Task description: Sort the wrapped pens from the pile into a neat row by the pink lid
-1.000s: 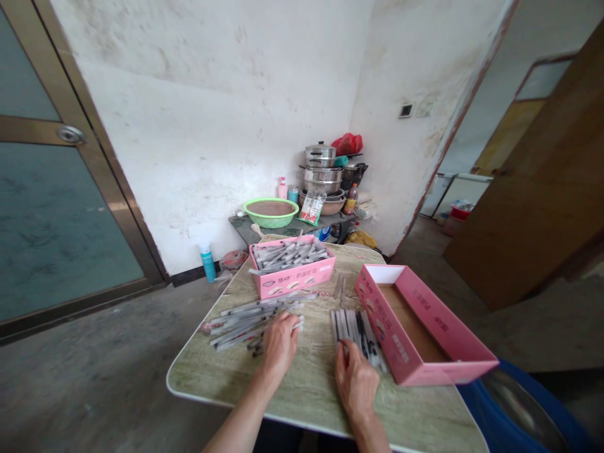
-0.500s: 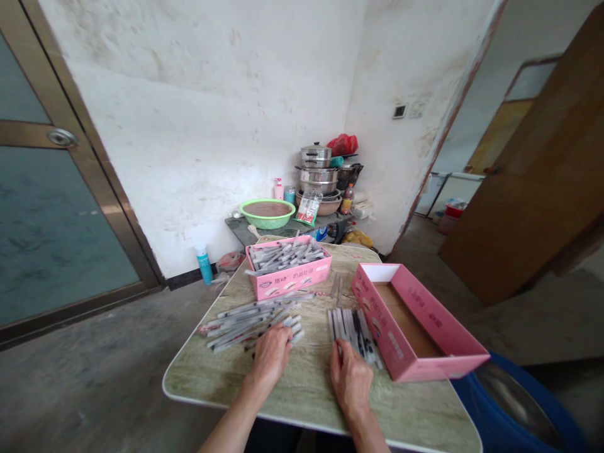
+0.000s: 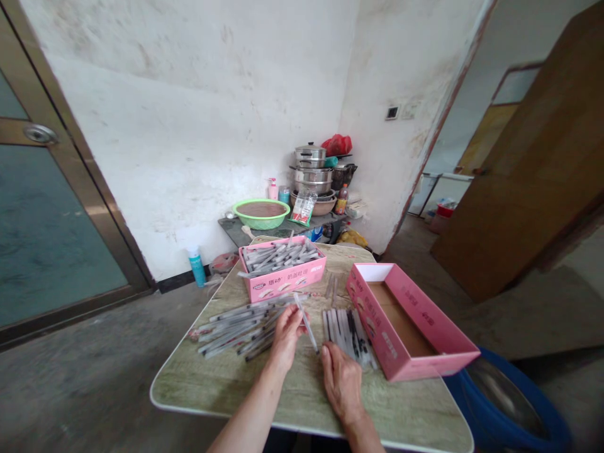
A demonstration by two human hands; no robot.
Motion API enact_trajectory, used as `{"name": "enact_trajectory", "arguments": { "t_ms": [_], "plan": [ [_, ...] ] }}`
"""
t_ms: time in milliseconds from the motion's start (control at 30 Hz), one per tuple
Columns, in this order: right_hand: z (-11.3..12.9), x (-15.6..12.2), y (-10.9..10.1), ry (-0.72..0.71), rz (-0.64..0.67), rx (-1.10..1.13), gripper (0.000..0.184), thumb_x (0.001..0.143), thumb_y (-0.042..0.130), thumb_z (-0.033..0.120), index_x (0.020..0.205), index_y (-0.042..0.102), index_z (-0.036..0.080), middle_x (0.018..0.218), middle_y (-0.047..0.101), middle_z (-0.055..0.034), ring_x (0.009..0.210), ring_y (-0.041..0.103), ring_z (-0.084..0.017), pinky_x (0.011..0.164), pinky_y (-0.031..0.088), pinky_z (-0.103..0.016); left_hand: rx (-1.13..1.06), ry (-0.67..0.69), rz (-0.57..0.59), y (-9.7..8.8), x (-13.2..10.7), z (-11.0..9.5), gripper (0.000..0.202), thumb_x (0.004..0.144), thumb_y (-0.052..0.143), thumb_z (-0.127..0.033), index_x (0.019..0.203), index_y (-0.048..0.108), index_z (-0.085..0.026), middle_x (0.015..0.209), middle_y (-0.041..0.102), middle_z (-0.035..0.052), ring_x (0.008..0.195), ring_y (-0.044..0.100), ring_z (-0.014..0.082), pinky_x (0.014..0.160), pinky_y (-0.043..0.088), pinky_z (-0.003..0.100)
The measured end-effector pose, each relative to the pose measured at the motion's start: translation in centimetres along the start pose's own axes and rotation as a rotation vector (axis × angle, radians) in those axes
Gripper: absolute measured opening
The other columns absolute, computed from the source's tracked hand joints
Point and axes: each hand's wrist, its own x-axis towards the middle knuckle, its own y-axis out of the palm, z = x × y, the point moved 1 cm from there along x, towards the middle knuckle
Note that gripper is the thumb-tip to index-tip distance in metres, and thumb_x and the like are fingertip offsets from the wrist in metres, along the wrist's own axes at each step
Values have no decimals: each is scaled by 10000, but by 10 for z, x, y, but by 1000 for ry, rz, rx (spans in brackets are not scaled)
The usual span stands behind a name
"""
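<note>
My left hand (image 3: 285, 338) pinches one pen (image 3: 306, 324), its dark end near my right hand (image 3: 343, 377), positioned at a pen row (image 3: 346, 328). A long pink box (image 3: 395, 338) adjoins the row; a pen-filled pink box (image 3: 287, 281) stands behind a pen pile (image 3: 233, 324).

The pens (image 3: 332, 324) look like translucent plastic, the boxes (image 3: 375, 324) smooth cardboard.

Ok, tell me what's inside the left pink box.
The left pink box holds a jumbled heap of slim, translucent pens, some with dark ends. They cover the box's bottom, so I can't see what lies beneath the top layer.
</note>
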Motion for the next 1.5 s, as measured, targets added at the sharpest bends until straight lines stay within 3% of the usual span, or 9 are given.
{"name": "enact_trajectory", "arguments": {
  "t_ms": [200, 367, 500, 867, 1033, 1167, 1367, 1500],
  "plan": [
    [6, 3, -2, -66, 46, -56, 347, 988, 314, 278, 820, 601, 178, 634, 619, -14, 586, 607, -115, 572, 376, -187, -143, -43, -62, -4, -2, 14, 376, 690, 736, -447, 924, 620, -177, 855, 649, 25, 755, 622, 129, 591, 452, 192],
    [4, 3, -1, -41, 30, -37, 351, 997, 297, 290, 838, 590, 181, 619, 612, -9, 562, 599, -122, 555, 369, -197, -53, -61, 51, 0, -10, 10, 381, 729, 713, -419, 991, 650, -149, 865, 670, 57, 738, 619, 143, 605, 469, 216],
    [5, 4, -2, -45, 18, -55, 376, 1001, 281, 295, 786, 571, 187, 586, 592, 0, 523, 581, -121, 533, 360, -205, 7, -120, 118, 0, -13, 13, 353, 738, 709, -400, 934, 658, -112, 808, 668, 72, 718, 614, 158, 570, 458, 216],
    [-4, -3, 5, -19, 49, 33, 329, 992, 339, 342, 890, 606, 179, 669, 643, -22, 595, 630, -134, 570, 411, -212, 49, -107, 77, -2, -7, 18, 300, 717, 726, -386, 753, 608, -113, 651, 639, 21, 488, 519, 83, 489, 412, 204],
    [-3, -1, 3, 9, -7, 64, 299, 969, 402, 378, 997, 604, 158, 705, 663, -31, 589, 632, -129, 571, 423, -206, 50, -82, 61, -1, -7, 16, 301, 708, 732, -389, 740, 606, -118, 647, 641, 17, 493, 519, 82, 501, 413, 206],
    [-2, -1, 4, -41, 36, 44, 317, 992, 330, 302, 930, 612, 171, 703, 656, -36, 615, 633, -136, 592, 421, -219, 54, -87, 41, -1, -6, 15, 308, 703, 734, -398, 752, 609, -120, 646, 639, 15, 487, 517, 81, 496, 412, 206],
    [-2, -1, 2, -4, -20, 63, 263, 962, 422, 359, 996, 589, 158, 744, 672, -38, 609, 641, -137, 580, 426, -214, 48, -71, 47, 0, -7, 14, 288, 722, 723, -381, 744, 601, -121, 652, 635, 17, 495, 518, 81, 503, 419, 204],
    [-1, 1, 2, -53, 7, 15, 318, 989, 339, 316, 919, 609, 164, 657, 644, -28, 564, 620, -137, 549, 404, -217, 46, -76, 59, -1, -7, 16, 288, 723, 723, -379, 748, 598, -121, 651, 633, 18, 496, 517, 81, 501, 418, 203]
  ]
}}
